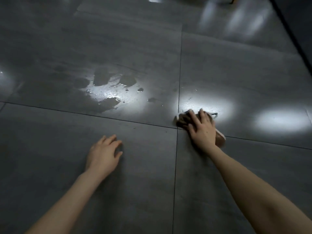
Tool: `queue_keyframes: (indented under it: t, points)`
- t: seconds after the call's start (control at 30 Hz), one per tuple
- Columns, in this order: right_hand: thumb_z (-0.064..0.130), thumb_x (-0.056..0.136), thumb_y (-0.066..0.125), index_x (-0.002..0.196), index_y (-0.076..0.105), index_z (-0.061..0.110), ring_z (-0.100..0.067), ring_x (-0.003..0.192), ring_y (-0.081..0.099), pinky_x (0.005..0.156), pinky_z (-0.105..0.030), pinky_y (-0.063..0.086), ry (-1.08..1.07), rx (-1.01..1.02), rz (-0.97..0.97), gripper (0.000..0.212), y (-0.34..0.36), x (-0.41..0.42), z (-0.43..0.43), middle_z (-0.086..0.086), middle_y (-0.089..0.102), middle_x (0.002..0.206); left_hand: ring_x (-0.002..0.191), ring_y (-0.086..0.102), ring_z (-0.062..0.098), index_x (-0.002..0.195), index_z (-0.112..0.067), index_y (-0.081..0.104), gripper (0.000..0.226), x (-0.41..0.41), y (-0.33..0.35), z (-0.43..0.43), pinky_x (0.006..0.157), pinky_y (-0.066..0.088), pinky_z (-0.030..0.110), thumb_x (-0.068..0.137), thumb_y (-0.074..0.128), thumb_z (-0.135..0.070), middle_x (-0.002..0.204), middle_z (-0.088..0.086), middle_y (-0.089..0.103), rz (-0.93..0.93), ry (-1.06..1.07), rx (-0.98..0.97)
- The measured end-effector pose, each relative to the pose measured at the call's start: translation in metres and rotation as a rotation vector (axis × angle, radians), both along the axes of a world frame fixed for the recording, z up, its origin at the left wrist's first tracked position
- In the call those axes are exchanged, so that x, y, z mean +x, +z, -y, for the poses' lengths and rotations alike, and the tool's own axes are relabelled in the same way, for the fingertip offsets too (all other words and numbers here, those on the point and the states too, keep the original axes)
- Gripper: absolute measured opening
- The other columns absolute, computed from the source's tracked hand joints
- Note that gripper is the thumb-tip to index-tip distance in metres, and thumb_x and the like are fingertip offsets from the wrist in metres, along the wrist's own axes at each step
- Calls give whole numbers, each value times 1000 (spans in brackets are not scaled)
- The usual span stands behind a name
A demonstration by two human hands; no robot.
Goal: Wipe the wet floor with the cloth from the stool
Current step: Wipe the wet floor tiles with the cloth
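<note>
A brown cloth with a pale edge lies bunched on the dark grey tiled floor, right of where the tile joints cross. My right hand presses flat on top of it, fingers spread and curled over its far side. A puddle of water with scattered drops shines to the left of the cloth, on the far left tile, apart from it. My left hand rests on the near left tile with fingers apart, holding nothing.
Bright light reflections spot the glossy floor to the right of the cloth. A dark wall base runs diagonally along the right side. Blurred furniture legs show at the top edge.
</note>
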State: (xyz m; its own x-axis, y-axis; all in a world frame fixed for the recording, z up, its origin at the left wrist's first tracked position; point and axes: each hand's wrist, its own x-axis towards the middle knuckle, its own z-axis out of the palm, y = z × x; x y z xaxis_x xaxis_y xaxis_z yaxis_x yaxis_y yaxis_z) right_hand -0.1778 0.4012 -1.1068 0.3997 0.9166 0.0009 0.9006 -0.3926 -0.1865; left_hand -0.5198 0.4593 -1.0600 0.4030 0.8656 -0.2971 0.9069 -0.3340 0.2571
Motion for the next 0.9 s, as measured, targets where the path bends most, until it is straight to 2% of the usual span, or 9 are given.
queue_keyframes:
  t: [0.07,0.13,0.33,0.43,0.5,0.6,0.67,0.77,0.9]
  points:
    - [37,91,39,143,36,40,-37,139,28,114,-55,15,-217,-21,-20,52,4,11,-30,-15,30,153,142,27,24,136,-28,41,49,9,0,-4,113,29,34,89,49,-39,153,-3,30,-69,-46,3]
    - [37,86,37,134,46,45,-35,138,28,113,-57,14,-191,-30,-8,49,6,-9,-62,-7,36,151,143,24,22,139,-28,35,53,16,0,-6,114,28,33,90,48,-40,154,-3,27,-67,-34,-13]
    - [54,87,39,120,62,39,-38,133,40,109,-68,17,522,50,-27,43,-2,-141,-62,-3,49,143,140,31,23,139,-27,36,55,7,-1,-5,111,32,33,87,55,-34,154,1,28,-95,-116,-7]
    - [46,89,41,121,62,39,-36,131,44,108,-62,25,733,96,36,38,-8,-92,-51,-4,51,142,113,62,26,118,-25,62,59,-3,1,-6,82,57,36,63,80,-37,132,6,59,-164,-195,44]
    - [43,89,41,124,60,39,-37,130,43,109,-57,27,486,117,60,40,-13,-23,-54,-7,52,140,99,70,23,107,-27,69,63,-7,1,-8,65,60,32,49,84,-46,118,3,68,-256,-237,82]
    - [46,90,30,135,49,36,-37,135,31,112,-58,18,-126,-4,28,50,-2,48,-81,-12,40,148,101,68,27,109,-29,67,66,-10,-2,-13,66,61,40,49,82,-53,119,2,68,-276,-292,67]
    - [47,93,29,144,35,33,-38,140,20,113,-61,9,-319,-65,-27,54,5,35,-125,-13,27,155,104,67,28,112,-33,65,67,-12,-1,-16,66,60,40,50,79,-56,121,0,67,-295,-298,41]
    - [48,93,29,147,31,29,-42,140,23,112,-63,9,28,-23,-44,57,2,-50,-170,-12,29,155,119,57,27,122,-39,55,65,-10,2,-19,73,58,41,62,71,-58,136,-2,55,-274,-279,32]
    - [44,90,30,134,52,29,-44,134,35,110,-63,19,645,-33,-33,51,-1,-161,-120,-10,44,147,145,14,23,143,-40,18,63,-1,5,-14,109,36,38,87,43,-53,159,-6,7,-305,-232,-82]
